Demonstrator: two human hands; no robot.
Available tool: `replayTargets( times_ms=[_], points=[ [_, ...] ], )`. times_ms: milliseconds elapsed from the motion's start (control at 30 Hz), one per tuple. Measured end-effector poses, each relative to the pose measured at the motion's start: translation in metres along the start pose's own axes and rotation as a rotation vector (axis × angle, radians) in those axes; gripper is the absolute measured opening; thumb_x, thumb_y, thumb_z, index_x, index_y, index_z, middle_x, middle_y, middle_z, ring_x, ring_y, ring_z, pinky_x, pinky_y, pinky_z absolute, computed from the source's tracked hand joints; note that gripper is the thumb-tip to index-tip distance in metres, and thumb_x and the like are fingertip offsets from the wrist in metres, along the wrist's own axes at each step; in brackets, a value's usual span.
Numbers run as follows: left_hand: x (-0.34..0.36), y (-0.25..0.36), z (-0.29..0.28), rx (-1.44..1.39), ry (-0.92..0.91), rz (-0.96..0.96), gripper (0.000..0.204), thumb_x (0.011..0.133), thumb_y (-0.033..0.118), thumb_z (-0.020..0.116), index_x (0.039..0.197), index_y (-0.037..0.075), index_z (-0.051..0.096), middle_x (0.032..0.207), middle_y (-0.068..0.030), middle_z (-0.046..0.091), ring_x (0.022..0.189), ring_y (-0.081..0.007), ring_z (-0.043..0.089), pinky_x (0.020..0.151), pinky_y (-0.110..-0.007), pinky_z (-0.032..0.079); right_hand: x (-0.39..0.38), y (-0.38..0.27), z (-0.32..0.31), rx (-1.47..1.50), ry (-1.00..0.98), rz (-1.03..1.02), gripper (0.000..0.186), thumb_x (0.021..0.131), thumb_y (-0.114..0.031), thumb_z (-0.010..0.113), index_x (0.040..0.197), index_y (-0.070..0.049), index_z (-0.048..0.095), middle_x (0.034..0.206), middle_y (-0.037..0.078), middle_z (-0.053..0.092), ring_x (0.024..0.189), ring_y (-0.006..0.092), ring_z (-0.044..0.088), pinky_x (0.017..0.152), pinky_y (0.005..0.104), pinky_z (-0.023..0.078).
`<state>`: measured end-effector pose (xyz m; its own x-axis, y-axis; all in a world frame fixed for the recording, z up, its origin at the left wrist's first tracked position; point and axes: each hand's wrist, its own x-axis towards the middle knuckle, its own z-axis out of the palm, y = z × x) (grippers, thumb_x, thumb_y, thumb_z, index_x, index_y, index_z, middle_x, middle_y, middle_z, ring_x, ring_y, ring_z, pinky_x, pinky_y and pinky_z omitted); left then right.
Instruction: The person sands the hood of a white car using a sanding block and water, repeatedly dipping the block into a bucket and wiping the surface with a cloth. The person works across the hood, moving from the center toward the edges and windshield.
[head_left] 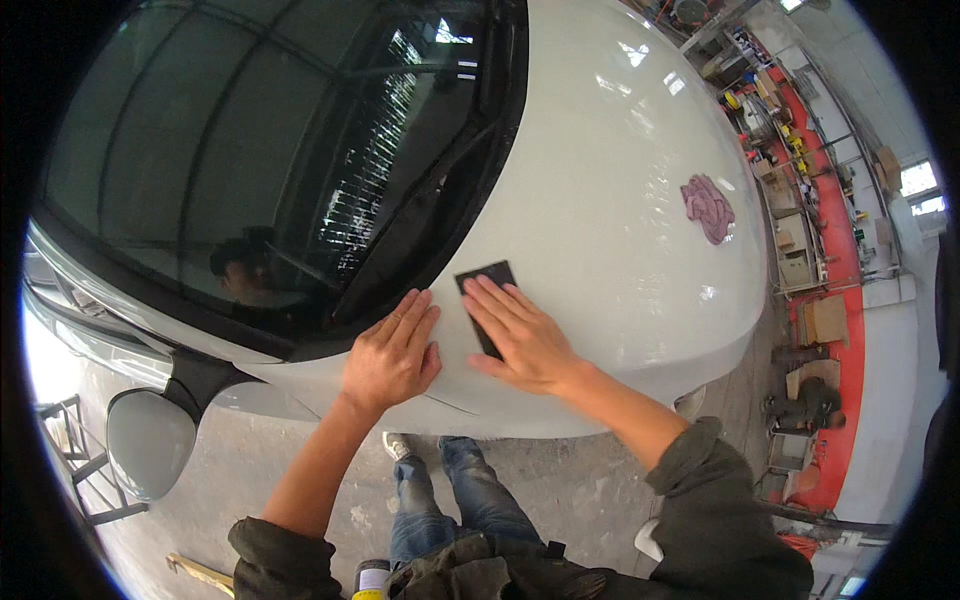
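A white car's hood (610, 200) spreads out in front of me, its dark windshield (250, 150) to the left. My right hand (525, 345) holds a black rectangular sheet of sandpaper (492, 272) against the hood, fingers extended over it and thumb by its near end. Part of the sheet is hidden under the fingers. To the left, my left hand (393, 358) rests flat with fingers stretched out and nothing in it, its fingertips by the windshield's lower corner. Farther right on the hood lies a crumpled purple cloth (708, 210).
A grey side mirror (152, 443) juts out at the lower left. Shelves with tools and boxes (795, 240) run along the right, beside a red floor strip (850, 390). A crouching person (815, 405) is there. A bottle (371, 578) stands near my legs.
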<state>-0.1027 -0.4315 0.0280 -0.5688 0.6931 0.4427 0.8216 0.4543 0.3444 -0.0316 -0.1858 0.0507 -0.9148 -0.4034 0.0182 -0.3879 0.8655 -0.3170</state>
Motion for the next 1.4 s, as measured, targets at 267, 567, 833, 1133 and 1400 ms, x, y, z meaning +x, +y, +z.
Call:
replayTargets(
  times_ms=[267, 567, 833, 1133, 1400],
  points=[
    [0.004, 0.005, 0.004, 0.007, 0.033, -0.012, 0.039, 0.082, 0.010, 0.069, 0.118, -0.004, 0.070, 0.134, -0.0215, 0.068, 0.124, -0.0346, 0.069, 0.099, -0.041, 0.061, -0.007, 0.029, -0.008, 0.052, -0.015, -0.012, 0.084, 0.098, -0.052, 0.066, 0.155, 0.003, 0.039, 0.172, 0.020, 0.025, 0.160, 0.0368, 0.022, 0.131, 0.0530, 0.018],
    [0.008, 0.003, -0.003, 0.009, -0.005, -0.005, 0.042, 0.082, 0.009, 0.068, 0.122, -0.005, 0.070, 0.136, -0.0222, 0.068, 0.126, -0.0344, 0.068, 0.102, -0.040, 0.059, 0.120, 0.228, -0.048, -0.195, 0.179, 0.288, 0.087, 0.103, -0.054, 0.056, 0.163, 0.002, 0.029, 0.173, 0.020, 0.024, 0.163, 0.0335, 0.016, 0.132, 0.0516, 0.012],
    [-0.002, -0.002, -0.013, 0.033, -0.069, -0.058, 0.044, 0.079, 0.010, 0.069, 0.121, -0.005, 0.071, 0.137, -0.0228, 0.067, 0.124, -0.0354, 0.069, 0.100, -0.041, 0.060, 0.089, 0.172, -0.015, -0.188, 0.122, 0.111, 0.092, 0.102, -0.060, 0.057, 0.165, 0.000, 0.026, 0.173, 0.018, 0.025, 0.162, 0.0329, 0.020, 0.132, 0.0523, 0.014],
    [0.018, 0.005, 0.000, -0.003, -0.040, -0.026, 0.043, 0.078, 0.009, 0.067, 0.119, -0.004, 0.073, 0.134, -0.0227, 0.069, 0.125, -0.0352, 0.070, 0.102, -0.041, 0.060, 0.147, 0.237, -0.052, -0.209, 0.219, 0.339, 0.090, 0.104, -0.062, 0.048, 0.166, -0.001, 0.025, 0.174, 0.015, 0.024, 0.162, 0.0297, 0.019, 0.133, 0.0462, 0.013],
    [0.012, 0.004, -0.011, 0.035, -0.053, -0.049, 0.042, 0.078, 0.008, 0.066, 0.118, -0.004, 0.073, 0.133, -0.0223, 0.070, 0.125, -0.0340, 0.070, 0.101, -0.041, 0.061, 0.121, 0.248, -0.059, -0.231, 0.112, 0.076, 0.086, 0.106, -0.059, 0.046, 0.165, 0.000, 0.027, 0.174, 0.015, 0.026, 0.162, 0.0296, 0.019, 0.132, 0.0476, 0.014]
  ],
)
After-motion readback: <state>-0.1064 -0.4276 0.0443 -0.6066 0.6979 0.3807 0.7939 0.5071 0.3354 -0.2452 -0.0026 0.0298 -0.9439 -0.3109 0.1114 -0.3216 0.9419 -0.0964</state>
